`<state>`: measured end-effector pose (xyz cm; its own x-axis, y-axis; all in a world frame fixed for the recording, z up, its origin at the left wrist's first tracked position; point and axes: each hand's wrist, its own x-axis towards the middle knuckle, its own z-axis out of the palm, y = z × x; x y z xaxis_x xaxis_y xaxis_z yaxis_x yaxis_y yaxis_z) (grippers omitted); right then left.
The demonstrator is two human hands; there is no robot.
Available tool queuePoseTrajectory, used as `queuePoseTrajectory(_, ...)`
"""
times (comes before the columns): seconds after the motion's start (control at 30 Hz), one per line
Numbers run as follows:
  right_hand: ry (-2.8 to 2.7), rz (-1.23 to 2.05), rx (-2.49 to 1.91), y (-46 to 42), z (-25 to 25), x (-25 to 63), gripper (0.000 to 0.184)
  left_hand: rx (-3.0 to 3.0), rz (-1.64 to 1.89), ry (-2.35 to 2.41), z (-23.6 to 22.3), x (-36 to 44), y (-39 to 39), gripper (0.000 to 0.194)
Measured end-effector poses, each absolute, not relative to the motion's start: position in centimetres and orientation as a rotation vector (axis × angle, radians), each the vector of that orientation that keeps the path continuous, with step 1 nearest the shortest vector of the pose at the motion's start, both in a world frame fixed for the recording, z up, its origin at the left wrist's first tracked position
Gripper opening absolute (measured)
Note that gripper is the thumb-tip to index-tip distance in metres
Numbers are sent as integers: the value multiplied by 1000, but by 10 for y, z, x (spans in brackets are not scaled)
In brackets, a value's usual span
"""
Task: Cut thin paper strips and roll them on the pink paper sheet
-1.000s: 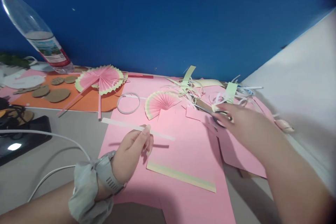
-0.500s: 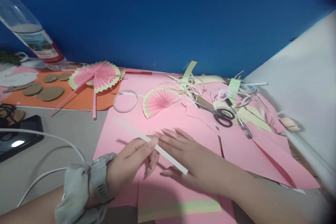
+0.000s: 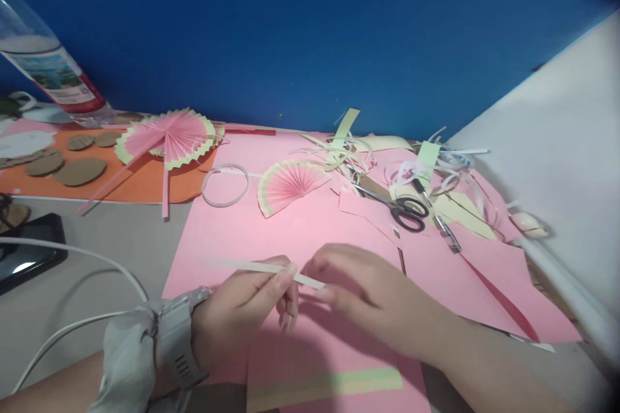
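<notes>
The work looks partway along. On an orange paper sheet (image 3: pixel 130 190) toward the table's back left corner, a pink pleated paper fan with a zigzag yellow-green rim and two stick-like pink handles (image 3: pixel 188 139) appears assembled. Near the middle, a half-round pink pleated paper piece with a green-and-yellow border (image 3: pixel 285 187) is folded but shows no handles. Toward the table's near edge, a flat pink paper sheet with a green-and-yellow band (image 3: pixel 349 381) is unpleated.

Above this sheet, the left hand (image 3: pixel 256 300) pinches a narrow, straight whitish strip (image 3: pixel 266 267) between thumb and fingers. The right hand (image 3: pixel 372 290) is half curled, its thumb at the strip's end; whether it grips cannot be told.

Right of centre lie black-handled metal scissors (image 3: pixel 409 211), while thin curled paper offcuts (image 3: pixel 346 151) tangle along the table's back edge.
</notes>
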<state>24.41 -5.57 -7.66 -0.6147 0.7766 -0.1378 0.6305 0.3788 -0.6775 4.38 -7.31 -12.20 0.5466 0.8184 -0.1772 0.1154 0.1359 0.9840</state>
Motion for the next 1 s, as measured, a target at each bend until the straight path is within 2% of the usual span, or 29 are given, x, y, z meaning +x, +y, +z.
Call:
queuePoseTrajectory(0.13,-2356,1414,-1138,-59,-83,235,32,1353,682,882,-121,42,-73,42)
queuePoseTrajectory(0.23,-2170,1693,-989,-52,-90,243,32,1300,767,930,-121,40,-75,41)
queuePoseTrajectory(0.43,-1751,2014,-838,-31,-97,272,32,1222,872,1003,-119,38,-73,39)
queuePoseTrajectory(0.63,-1829,1941,-792,-24,-95,283,34,1266,909,1004,-118,37,-74,38)
queuePoseTrajectory(0.87,-1987,1864,-528,-28,-86,287,25,1373,924,976,-121,36,-79,36)
queuePoseTrajectory(1.0,-2022,1850,-630,-29,-83,289,31,1391,910,969,-122,34,-82,37)
